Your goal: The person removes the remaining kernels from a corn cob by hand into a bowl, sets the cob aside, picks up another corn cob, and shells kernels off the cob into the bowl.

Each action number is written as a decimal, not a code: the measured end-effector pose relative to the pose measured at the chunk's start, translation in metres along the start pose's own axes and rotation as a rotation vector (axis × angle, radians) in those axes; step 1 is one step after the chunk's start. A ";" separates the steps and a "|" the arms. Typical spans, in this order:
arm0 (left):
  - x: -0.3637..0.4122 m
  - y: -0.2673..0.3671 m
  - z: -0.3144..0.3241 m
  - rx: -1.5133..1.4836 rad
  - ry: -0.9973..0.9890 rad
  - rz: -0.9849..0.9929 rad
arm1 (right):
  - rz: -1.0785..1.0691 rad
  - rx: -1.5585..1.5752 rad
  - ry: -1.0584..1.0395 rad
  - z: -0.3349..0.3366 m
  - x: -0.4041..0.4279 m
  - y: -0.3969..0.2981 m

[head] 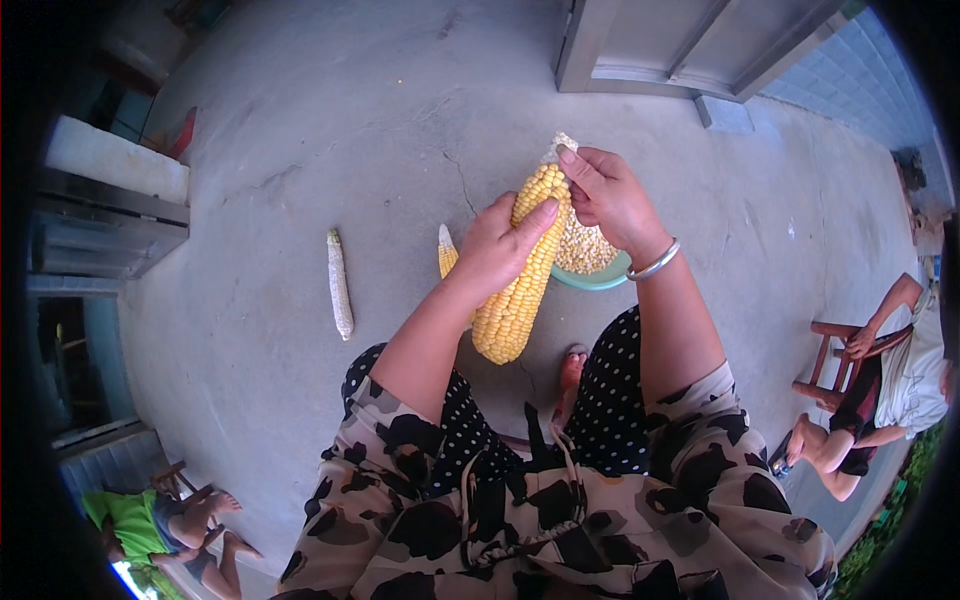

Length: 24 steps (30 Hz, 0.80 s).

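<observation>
My left hand (501,244) is wrapped around the middle of a large ear of yellow corn (519,307), its thumb over the kernels. At the ear's upper tip, where bare pale cob (564,140) shows, my right hand (609,196) pinches with thumb and fingers. Below and behind my right hand, a green basin (591,280) on the floor holds loose corn kernels (583,244). Another ear of corn (447,253) lies partly hidden behind my left hand and forearm. To the left, a stripped corn cob (340,289) lies on the concrete floor.
A person (911,360) sits by a wooden chair (827,366) at the right; another person (161,525) sits at the lower left. An open door panel (697,45) stands at the top right beside a block (724,115). A wall end (116,161) and door are at left.
</observation>
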<state>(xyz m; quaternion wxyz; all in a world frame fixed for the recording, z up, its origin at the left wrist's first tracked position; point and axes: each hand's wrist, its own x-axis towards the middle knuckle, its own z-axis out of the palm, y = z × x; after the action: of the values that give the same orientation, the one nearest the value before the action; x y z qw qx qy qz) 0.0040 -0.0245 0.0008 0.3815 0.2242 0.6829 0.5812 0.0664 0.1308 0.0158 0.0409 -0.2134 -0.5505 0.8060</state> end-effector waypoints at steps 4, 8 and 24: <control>0.000 0.007 0.001 -0.216 -0.084 -0.093 | -0.042 0.066 -0.095 -0.014 -0.001 -0.002; -0.003 0.011 -0.002 -0.271 -0.079 -0.103 | -0.107 -0.256 0.082 -0.035 -0.003 -0.008; -0.001 0.006 0.002 -0.301 -0.094 -0.092 | -0.393 -0.738 0.036 -0.002 0.000 0.002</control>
<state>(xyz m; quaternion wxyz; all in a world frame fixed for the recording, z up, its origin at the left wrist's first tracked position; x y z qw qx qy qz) 0.0055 -0.0222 0.0068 0.4686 0.1600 0.5792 0.6475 0.0673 0.1319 0.0132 0.1244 -0.1188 -0.8319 0.5275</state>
